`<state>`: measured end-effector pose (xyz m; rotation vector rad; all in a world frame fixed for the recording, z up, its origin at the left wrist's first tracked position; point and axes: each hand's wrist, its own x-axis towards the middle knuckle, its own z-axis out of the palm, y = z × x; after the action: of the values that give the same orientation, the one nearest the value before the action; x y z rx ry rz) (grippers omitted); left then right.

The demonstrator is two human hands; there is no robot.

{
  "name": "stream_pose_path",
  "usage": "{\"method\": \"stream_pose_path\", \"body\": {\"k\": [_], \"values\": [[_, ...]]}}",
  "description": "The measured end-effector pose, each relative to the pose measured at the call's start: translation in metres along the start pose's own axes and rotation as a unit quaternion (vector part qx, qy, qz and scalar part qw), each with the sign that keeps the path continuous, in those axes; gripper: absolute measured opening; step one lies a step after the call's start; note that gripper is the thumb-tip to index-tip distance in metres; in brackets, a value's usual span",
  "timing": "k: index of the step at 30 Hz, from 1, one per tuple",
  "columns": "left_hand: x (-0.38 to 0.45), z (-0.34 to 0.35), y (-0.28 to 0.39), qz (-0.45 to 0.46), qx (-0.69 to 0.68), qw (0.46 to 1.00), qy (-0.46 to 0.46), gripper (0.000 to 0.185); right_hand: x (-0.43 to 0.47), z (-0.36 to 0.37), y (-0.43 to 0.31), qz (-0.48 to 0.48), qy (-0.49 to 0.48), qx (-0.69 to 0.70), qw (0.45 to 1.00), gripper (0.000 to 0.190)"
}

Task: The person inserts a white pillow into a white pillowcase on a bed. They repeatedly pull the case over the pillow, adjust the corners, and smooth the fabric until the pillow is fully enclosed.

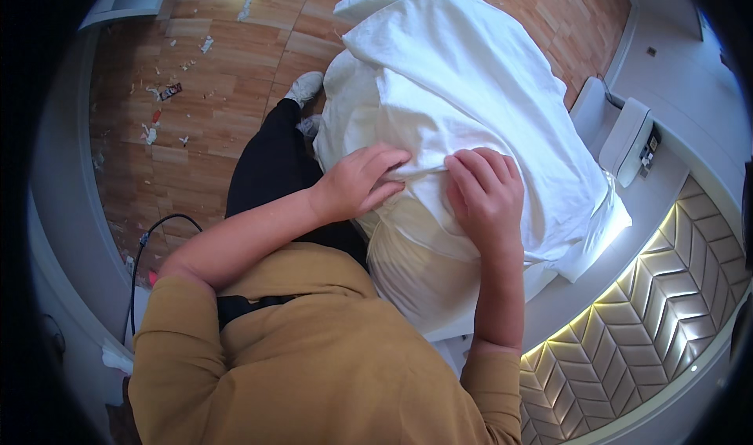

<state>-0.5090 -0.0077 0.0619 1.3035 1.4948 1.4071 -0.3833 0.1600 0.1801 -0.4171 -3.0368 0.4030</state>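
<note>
A wide white cloth [447, 80], wrinkled and partly folded over itself, covers what looks like a bed in front of me. My left hand [359, 180] rests at the near part of the cloth, its thumb and fingers a little apart with a fold between them; whether it grips the fold is hard to tell. Close to its right, my right hand [488, 192] has its curled fingertips pinching the white fabric. Below both hands, a smooth, rounded white covered corner [417, 268] bulges beside my waist.
Litter and a small wrapper [170, 91] lie on the wood-look floor [235, 115] at the left. A white box-like unit [626, 142] stands right of the cloth, near a padded chevron headboard panel [641, 304] with lit edging. A black cable [136, 268] runs at lower left.
</note>
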Motion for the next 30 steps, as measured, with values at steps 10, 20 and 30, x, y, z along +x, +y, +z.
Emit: {"method": "stream_pose_path", "body": {"k": [10, 20, 30], "values": [[0.002, 0.006, 0.021, 0.021, -0.002, 0.997, -0.074, 0.019, -0.031, -0.050, -0.014, 0.087, -0.094, 0.071, 0.989, 0.021], [0.010, -0.007, 0.033, -0.102, -0.064, 0.992, -0.038, 0.027, -0.019, -0.025, 0.006, 0.094, -0.068, 0.000, 0.993, 0.028], [0.016, 0.006, 0.039, 0.033, -0.004, 0.999, 0.025, 0.011, -0.019, -0.057, -0.012, 0.077, -0.079, -0.022, 0.994, 0.013]]}}
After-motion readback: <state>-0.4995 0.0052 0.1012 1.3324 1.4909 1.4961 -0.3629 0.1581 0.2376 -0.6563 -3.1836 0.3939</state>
